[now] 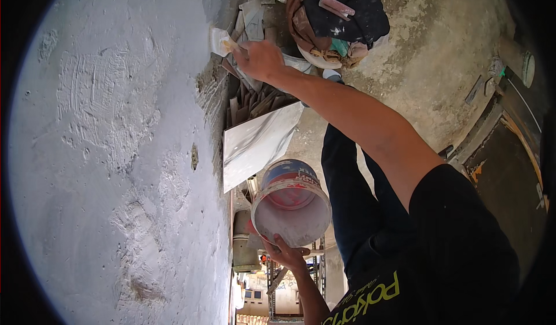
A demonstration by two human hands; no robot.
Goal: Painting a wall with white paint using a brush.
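My right hand grips a paintbrush by its handle. Its whitened bristles meet the rough plastered wall, which carries a bluish-white coat with raised trowel marks and bare pits. Lower down, my left hand holds a plastic bucket by its rim, fingers over the near edge. The bucket's mouth tilts toward me. Whitish residue coats its inner wall, with pinkish red near the base; the outside is blue and red and bears writing.
A pale flat panel leans by the wall, below stacked tile and wood offcuts. A cloth-covered container with a pinkish piece on it stands on the stained floor. Another bucket and metal scaffolding appear lower down.
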